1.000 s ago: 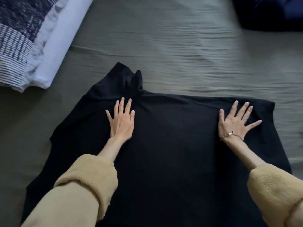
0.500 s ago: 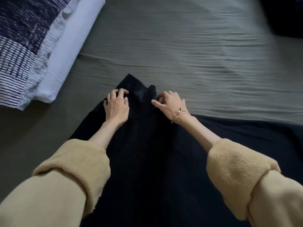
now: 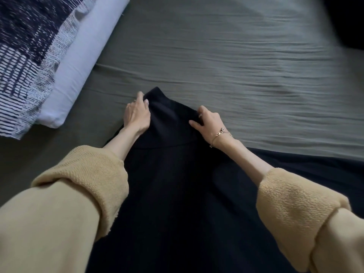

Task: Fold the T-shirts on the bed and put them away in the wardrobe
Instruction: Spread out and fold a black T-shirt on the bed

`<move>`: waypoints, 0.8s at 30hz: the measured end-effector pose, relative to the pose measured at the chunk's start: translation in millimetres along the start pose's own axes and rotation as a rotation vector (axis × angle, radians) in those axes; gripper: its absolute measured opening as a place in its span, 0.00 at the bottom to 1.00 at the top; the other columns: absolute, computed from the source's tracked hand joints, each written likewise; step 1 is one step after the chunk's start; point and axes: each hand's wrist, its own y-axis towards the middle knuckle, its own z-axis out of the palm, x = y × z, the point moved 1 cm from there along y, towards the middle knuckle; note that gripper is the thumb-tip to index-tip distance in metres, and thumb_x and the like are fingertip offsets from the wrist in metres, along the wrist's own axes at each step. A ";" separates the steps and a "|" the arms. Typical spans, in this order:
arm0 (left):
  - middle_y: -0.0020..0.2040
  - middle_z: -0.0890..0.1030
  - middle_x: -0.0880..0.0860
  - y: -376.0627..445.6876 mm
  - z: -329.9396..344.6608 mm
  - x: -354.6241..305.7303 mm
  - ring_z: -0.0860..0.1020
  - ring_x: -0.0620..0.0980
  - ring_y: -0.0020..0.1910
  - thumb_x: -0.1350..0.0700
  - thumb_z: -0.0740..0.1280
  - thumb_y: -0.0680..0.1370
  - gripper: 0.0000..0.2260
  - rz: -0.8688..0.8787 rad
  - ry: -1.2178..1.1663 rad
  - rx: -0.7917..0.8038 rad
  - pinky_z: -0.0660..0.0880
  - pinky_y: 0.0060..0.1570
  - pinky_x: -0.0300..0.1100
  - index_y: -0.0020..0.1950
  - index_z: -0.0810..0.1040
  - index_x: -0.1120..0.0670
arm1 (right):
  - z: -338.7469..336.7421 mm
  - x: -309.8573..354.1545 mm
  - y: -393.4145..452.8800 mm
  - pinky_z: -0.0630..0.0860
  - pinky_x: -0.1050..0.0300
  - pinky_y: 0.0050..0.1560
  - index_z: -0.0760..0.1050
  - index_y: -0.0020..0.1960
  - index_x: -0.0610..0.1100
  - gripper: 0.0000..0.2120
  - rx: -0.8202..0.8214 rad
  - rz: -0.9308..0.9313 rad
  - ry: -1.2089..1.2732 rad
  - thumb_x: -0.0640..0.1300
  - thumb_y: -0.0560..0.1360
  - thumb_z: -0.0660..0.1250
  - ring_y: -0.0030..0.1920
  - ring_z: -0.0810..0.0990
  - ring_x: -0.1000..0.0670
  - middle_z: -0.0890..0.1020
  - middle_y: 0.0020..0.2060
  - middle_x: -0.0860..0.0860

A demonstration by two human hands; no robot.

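Rumpled grey-green bed sheet, patterned pillow

Both hands, left and right, grip a sleeve of the black T-shirt on the grey-green bed.

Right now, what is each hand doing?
Left hand: fingers curled on the black T-shirt sleeve edge.
Right hand: pinching the same sleeve.

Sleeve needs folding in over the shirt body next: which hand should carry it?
Probably the left hand: it grips the sleeve's outer edge beside bare sheet; the right hand holds the side nearer the shirt body.
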 end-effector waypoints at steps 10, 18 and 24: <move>0.69 0.65 0.63 -6.7 18.2 0.0 0.63 0.61 0.68 0.51 0.52 0.83 0.18 -0.019 0.215 -0.166 0.63 0.64 0.59 0.71 0.61 0.59 | 10.7 13.4 -3.8 0.67 0.52 0.44 0.62 0.63 0.37 0.16 -0.206 0.056 -0.162 0.46 0.80 0.58 0.53 0.75 0.37 0.75 0.53 0.39; 0.79 0.46 0.51 -91.6 40.4 -23.7 0.43 0.47 0.77 0.47 0.47 0.83 0.25 0.155 0.061 -0.109 0.34 0.69 0.61 0.78 0.46 0.52 | 2.9 -26.8 -77.5 0.44 0.41 0.73 0.56 0.76 0.48 0.31 -0.226 -0.140 -0.479 0.59 0.76 0.39 0.76 0.52 0.54 0.55 0.76 0.52; 0.78 0.39 0.49 -144.7 62.4 -29.6 0.35 0.41 0.74 0.39 0.35 0.76 0.30 0.305 0.063 0.016 0.30 0.68 0.57 0.76 0.38 0.50 | -35.9 -110.7 -146.1 0.32 0.38 0.69 0.33 0.72 0.55 0.33 -0.088 0.061 -0.577 0.65 0.69 0.30 0.72 0.32 0.61 0.33 0.72 0.60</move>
